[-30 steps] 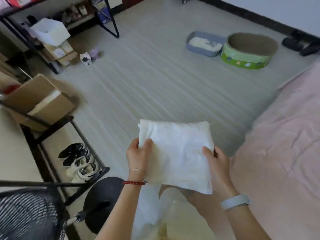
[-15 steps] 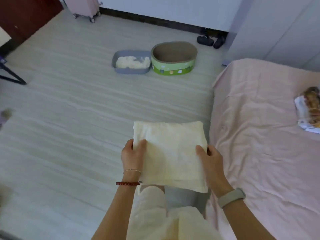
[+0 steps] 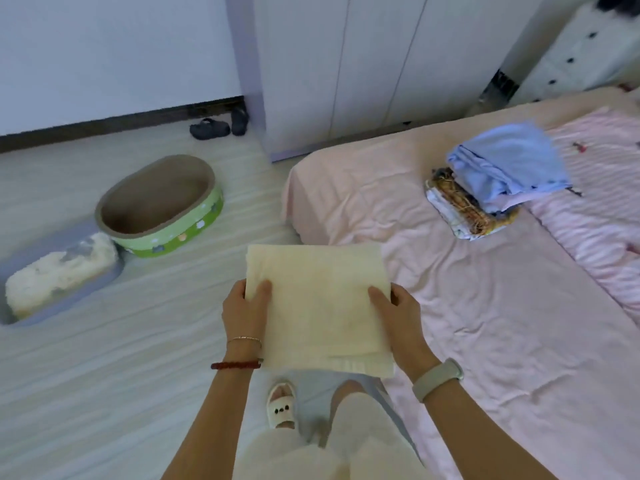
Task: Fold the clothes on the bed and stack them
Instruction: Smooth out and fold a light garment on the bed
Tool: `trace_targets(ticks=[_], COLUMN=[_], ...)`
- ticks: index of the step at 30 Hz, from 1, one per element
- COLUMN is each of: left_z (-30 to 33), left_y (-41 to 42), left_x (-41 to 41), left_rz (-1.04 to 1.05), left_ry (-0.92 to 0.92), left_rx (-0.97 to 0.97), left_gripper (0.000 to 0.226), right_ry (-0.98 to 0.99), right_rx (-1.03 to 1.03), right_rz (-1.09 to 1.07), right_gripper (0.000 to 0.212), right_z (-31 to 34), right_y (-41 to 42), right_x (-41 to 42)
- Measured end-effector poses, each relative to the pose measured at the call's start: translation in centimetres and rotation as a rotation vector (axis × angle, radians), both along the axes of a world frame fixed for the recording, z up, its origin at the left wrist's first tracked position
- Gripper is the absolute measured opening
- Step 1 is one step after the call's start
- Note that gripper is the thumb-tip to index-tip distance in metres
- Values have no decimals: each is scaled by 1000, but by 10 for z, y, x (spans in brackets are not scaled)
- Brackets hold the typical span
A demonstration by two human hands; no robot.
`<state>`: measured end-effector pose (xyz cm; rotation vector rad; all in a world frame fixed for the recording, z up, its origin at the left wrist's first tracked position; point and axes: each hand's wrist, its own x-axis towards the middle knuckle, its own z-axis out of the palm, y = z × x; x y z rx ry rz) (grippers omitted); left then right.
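Gripping folded cloth (image 3: 317, 299), both sides.

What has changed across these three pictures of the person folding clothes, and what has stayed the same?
The view has swung right, from the shelves and floor toward the bed, so the stack of folded clothes now shows in full. The grip has not changed: the left hand and right hand still hold the folded cream cloth by its side edges, above the floor beside the bed.
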<state>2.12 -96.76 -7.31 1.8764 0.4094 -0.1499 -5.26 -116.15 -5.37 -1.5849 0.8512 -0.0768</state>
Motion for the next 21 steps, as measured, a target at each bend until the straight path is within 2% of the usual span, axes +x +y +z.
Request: trace_targets(ticks=[5, 12, 17, 21], left_z=[12, 44, 64, 55], left_y=[-100, -301, -447, -541], left_x=[91, 181, 223, 236], left_rz=[-244, -542, -586, -525], left_ry=[30, 49, 76, 67], left_rx=[-62, -182, -310, -415], left_gripper=[22, 11, 6, 23], right_ry=[15, -48, -17, 3], right_rx=[-18, -89, -258, -402], right_rz=[-283, -540, -508, -381], right_gripper=[15, 23, 17, 21], right_z=[10, 25, 53, 72], right_y=[-71, -238, -396, -521], right_x=[41, 92, 140, 189])
